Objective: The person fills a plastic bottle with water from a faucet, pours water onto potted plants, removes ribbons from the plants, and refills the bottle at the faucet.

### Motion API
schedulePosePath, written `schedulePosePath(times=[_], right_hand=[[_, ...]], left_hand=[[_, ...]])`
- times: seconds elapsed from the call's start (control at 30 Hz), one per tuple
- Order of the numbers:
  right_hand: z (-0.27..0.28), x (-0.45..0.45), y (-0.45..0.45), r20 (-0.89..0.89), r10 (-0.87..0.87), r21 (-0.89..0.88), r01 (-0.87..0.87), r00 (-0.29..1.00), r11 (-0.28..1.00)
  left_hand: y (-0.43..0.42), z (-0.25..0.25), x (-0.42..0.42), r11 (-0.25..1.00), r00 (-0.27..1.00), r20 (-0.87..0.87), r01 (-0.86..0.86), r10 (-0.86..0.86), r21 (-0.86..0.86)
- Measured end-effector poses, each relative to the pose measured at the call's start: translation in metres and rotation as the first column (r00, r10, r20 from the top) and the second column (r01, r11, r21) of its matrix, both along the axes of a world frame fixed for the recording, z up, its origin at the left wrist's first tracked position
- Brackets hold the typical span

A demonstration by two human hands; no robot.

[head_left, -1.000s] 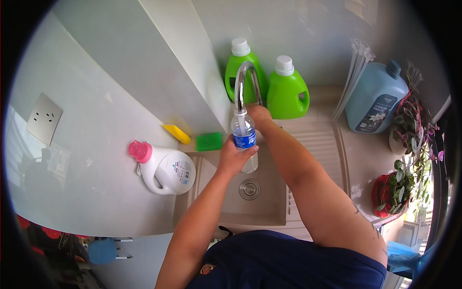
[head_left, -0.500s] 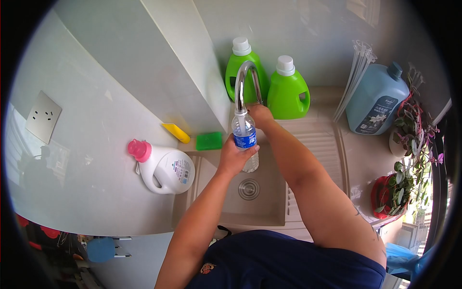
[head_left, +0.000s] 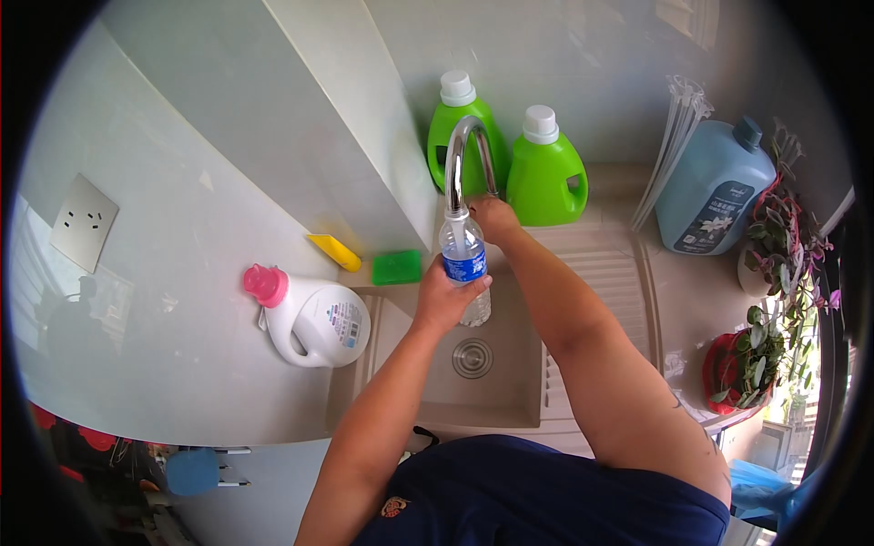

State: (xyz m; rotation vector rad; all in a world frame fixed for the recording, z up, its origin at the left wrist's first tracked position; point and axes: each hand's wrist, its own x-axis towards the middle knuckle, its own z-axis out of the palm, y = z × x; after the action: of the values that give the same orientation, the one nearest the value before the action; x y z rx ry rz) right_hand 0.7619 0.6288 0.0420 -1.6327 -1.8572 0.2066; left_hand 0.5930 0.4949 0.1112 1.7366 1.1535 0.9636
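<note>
My left hand [head_left: 446, 298] is wrapped round a clear plastic water bottle [head_left: 464, 267] with a blue label, held upright over the sink [head_left: 428, 378]. The bottle's mouth is right under the spout of the chrome faucet [head_left: 458, 168], and a stream of water shows inside its neck. Behind the bottle, my right hand [head_left: 494, 218] is at the base of the faucet with its fingers curled. Whatever those fingers grip is hidden by the bottle and spout.
Two green detergent jugs [head_left: 548, 180] stand behind the faucet. Left of the sink are a white bottle with a pink cap [head_left: 320, 320], a green sponge [head_left: 396, 267] and a yellow object [head_left: 335, 252]. A blue jug [head_left: 715, 191] and potted plants [head_left: 742, 369] line the right.
</note>
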Motion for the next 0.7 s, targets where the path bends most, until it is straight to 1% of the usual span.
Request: schedulePosePath(times=[0.07, 0.1, 0.17, 0.4, 0.47, 0.7], right_hand=[[0.011, 0.001, -0.004, 0.025, 0.021, -0.185, -0.016, 0.999, 0.983], [0.006, 0.001, -0.001, 0.025, 0.021, -0.185, -0.016, 0.999, 0.983], [-0.005, 0.0, 0.002, 0.002, -0.004, -0.012, 0.004, 1.0, 1.0], [0.002, 0.001, -0.003, -0.002, -0.005, -0.007, 0.005, 1.0, 1.0], [0.01, 0.002, -0.004, 0.032, 0.023, -0.171, -0.017, 0.999, 0.985], [0.0, 0.005, -0.004, -0.088, 0.027, -0.069, -0.033, 0.996, 0.997]], left_hand=[[0.0, 0.001, 0.0, 1.0, 1.0, 0.007, -0.001, 0.001, -0.009], [0.0, 0.001, 0.0, 1.0, 1.0, 0.007, -0.001, 0.001, -0.009], [0.001, 0.0, 0.0, 1.0, 1.0, 0.013, 0.002, -0.002, -0.021], [0.002, -0.001, 0.001, 1.0, 1.0, 0.022, 0.002, -0.002, -0.016], [0.001, -0.001, 0.001, 0.999, 0.999, 0.052, 0.012, -0.01, -0.029], [0.0, 0.002, 0.002, 1.0, 0.999, 0.034, 0.004, -0.003, -0.022]])
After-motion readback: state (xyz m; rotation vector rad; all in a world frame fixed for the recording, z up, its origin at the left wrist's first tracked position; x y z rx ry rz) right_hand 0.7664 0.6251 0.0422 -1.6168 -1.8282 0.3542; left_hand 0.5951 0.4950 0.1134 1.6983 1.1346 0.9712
